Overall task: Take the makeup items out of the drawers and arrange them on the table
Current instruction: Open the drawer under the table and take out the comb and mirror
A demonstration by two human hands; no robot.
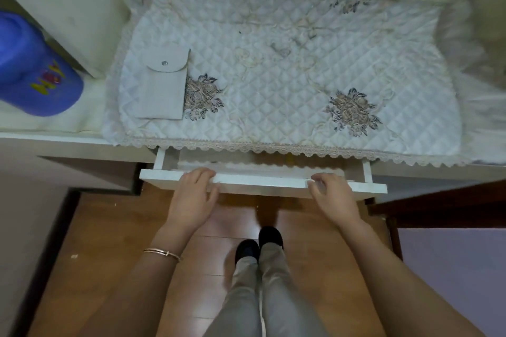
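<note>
**q:** what does the figure show?

**a:** a drawer [260,183] standing a little way out beneath the tabletop [68,138], which carries a quilted cloth [287,76]. the left hand [195,191] and the right hand [332,197] each hold the drawer front, one toward each end. their fingers are curled over its top edge.

**q:** where are the makeup items?

**a:** none can be seen inside. the narrow opening shows only a pale strip, and the lace hem [273,149] hides the rest. a grey snap pouch [164,82] lies on the cloth at the left, well apart from both hands. whether it is one of the items cannot be told.

**q:** how is this step best done?

**a:** judging from the grip, the step is opening the drawer. pull evenly with both hands, so the front stays square and the sides do not bind. draw it straight toward the body and slowly, so loose contents do not roll. stop once the interior is clear of the hem, then free one hand to reach in.
</note>
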